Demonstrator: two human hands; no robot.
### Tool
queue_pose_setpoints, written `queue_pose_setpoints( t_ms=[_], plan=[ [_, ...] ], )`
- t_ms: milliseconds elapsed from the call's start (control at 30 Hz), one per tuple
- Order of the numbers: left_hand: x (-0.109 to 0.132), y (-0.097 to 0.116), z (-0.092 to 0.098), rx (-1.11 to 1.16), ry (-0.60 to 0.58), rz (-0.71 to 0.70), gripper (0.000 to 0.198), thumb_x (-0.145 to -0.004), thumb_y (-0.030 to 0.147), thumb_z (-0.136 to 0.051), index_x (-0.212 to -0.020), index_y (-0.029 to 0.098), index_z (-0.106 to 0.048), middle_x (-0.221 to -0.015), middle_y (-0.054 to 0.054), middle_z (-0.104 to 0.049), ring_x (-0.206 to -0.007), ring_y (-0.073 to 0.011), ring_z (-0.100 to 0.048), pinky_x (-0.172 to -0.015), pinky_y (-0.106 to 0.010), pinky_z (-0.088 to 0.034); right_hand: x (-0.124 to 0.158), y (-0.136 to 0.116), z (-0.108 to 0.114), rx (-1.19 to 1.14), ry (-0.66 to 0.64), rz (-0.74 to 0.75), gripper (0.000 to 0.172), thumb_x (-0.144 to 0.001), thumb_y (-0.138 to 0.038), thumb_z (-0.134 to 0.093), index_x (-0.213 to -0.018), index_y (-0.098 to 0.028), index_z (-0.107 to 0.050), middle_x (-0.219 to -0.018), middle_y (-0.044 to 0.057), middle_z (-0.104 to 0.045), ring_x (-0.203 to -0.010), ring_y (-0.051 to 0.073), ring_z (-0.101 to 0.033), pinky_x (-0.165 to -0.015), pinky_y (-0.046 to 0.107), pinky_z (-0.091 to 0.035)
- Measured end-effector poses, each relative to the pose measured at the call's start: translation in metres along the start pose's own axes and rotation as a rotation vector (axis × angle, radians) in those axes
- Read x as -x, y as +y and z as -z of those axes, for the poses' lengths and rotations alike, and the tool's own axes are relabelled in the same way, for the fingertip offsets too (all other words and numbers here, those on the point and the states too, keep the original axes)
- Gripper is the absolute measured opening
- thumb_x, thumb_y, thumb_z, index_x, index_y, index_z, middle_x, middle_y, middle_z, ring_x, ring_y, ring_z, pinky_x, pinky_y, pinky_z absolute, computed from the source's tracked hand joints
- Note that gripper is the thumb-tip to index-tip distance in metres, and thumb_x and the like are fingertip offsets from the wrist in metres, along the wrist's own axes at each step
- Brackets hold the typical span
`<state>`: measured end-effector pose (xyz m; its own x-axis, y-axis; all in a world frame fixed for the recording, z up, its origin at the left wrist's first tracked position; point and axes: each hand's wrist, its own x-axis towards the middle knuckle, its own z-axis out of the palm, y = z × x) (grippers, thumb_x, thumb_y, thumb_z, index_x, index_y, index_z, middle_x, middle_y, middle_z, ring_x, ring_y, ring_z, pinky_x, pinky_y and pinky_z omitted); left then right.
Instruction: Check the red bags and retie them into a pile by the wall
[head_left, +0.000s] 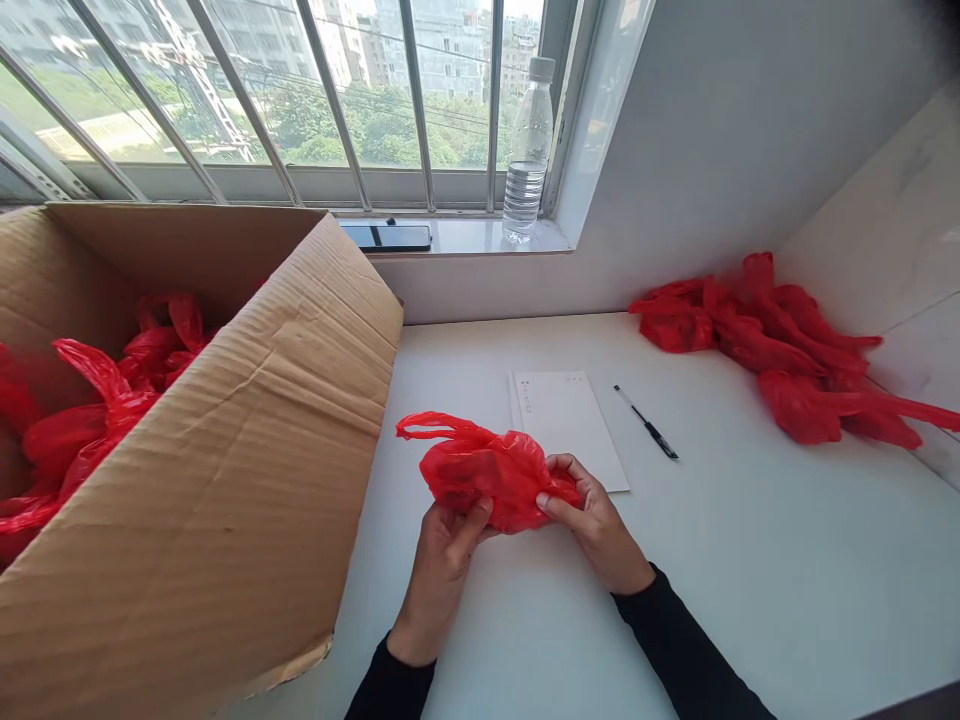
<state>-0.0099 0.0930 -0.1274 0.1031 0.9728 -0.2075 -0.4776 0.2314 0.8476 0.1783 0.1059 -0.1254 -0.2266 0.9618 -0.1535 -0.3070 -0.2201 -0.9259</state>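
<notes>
Both my hands hold one red plastic bag (499, 475) above the white table, in the middle of the view. My left hand (448, 545) grips its lower left side, thumb on top and fingers hidden beneath. At the right end, my right hand (592, 525) pinches the plastic between thumb and fingers. The bag's looped handles stick out to the left. Something darker shows faintly through the plastic, too unclear to name. Just behind the bag lies a white notebook (577, 415), partly covered by it in the view.
On the left stands an open cardboard box (247, 430) with several red bags (112, 400) inside. More red bags (780, 350) are heaped at the back right against the wall. A pen (646, 424) lies beside the notebook. The windowsill holds a phone (397, 238) and a water bottle (526, 160).
</notes>
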Motion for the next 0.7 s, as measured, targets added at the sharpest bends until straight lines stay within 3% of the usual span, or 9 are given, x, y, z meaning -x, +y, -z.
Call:
queue_pose_setpoints(
  t_ms=[133, 400, 533, 633, 700],
  plan=[
    [-0.003, -0.003, 0.003, -0.019, 0.031, -0.039, 0.026, -0.085, 0.029, -0.08, -0.107, 0.019, -0.07, -0.117, -0.007, -0.074, -0.118, -0.0278, -0.065, -0.097, -0.036, -0.052, 0.001, -0.001, -0.004, 0.032, -0.004, 0.015, 0.024, -0.093, -0.041, -0.071, -0.109, -0.027, -0.061, -0.106, 0.001, -0.061, -0.095, 0.019, -0.058, -0.085, 0.031, -0.05],
    [0.0, 0.0, -0.001, -0.083, 0.079, -0.053, 0.031, -0.089, 0.035, -0.075, -0.112, 0.017, -0.066, -0.118, -0.011, -0.074, -0.118, -0.0311, -0.066, -0.097, -0.041, -0.053, -0.002, 0.006, -0.005, 0.091, 0.023, 0.076, 0.021, -0.092, -0.038, -0.071, -0.107, -0.028, -0.06, -0.106, 0.001, -0.061, -0.099, 0.02, -0.056, -0.087, 0.032, -0.048],
    [0.002, 0.004, -0.005, -0.123, 0.055, -0.11, 0.05, -0.078, 0.03, -0.085, -0.123, 0.023, -0.064, -0.131, -0.011, -0.068, -0.127, -0.0326, -0.06, -0.103, -0.042, -0.051, 0.001, 0.0, -0.002, 0.075, 0.028, 0.109, 0.022, -0.089, -0.033, -0.074, -0.103, -0.028, -0.057, -0.099, -0.001, -0.059, -0.09, 0.017, -0.056, -0.08, 0.029, -0.048],
    [0.004, 0.009, -0.004, -0.157, 0.075, -0.217, 0.074, -0.075, 0.038, -0.086, -0.141, 0.034, -0.051, -0.145, -0.009, -0.058, -0.139, -0.0339, -0.049, -0.102, -0.042, -0.052, 0.004, -0.005, 0.0, 0.108, 0.024, 0.153, 0.028, -0.088, -0.034, -0.075, -0.109, -0.029, -0.056, -0.106, 0.0, -0.062, -0.097, 0.019, -0.059, -0.085, 0.031, -0.049],
    [0.007, 0.015, -0.003, -0.224, 0.116, -0.238, 0.069, -0.083, 0.047, -0.079, -0.145, 0.037, -0.049, -0.148, -0.007, -0.055, -0.142, -0.0333, -0.046, -0.104, -0.043, -0.05, 0.005, -0.005, 0.001, 0.164, 0.037, 0.198, 0.027, -0.091, -0.04, -0.071, -0.113, -0.03, -0.058, -0.114, 0.002, -0.064, -0.105, 0.022, -0.061, -0.092, 0.034, -0.049]
  ],
)
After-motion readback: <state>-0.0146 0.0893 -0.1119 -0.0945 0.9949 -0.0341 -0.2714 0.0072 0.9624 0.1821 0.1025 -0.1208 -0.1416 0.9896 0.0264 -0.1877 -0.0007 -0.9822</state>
